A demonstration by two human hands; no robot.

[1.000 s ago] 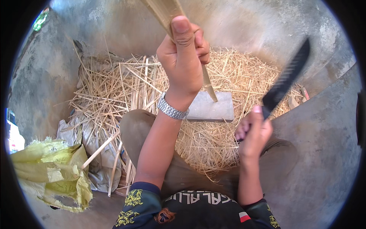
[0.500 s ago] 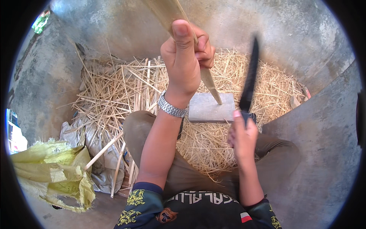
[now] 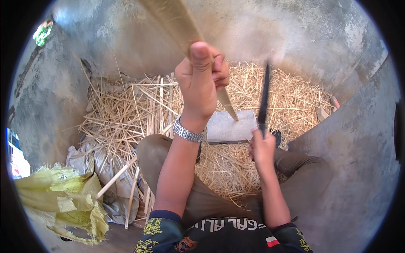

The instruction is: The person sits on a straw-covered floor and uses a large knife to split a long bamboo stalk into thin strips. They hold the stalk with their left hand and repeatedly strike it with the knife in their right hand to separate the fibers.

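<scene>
A long, flat bamboo strip slants down from the top of the view, with my left hand closed around it, thumb on top. Its narrow lower end meets or hangs just over a grey block lying on the straw; I cannot tell whether they touch. My right hand grips the handle of a knife with a dark, slightly curved blade. The blade points up and away, to the right of the strip and apart from it. A metal watch sits on my left wrist.
Thin shavings cover the ground around the block. Longer split sticks are heaped at the left. A torn yellow sack and grey sheeting lie at the lower left. Concrete walls rise behind and at the right; my legs are folded close in.
My left hand and the strip have come slightly lower and left in the picture. The knife has shifted left, nearer the strip, and its blade stands more upright. Both grips are kept.
</scene>
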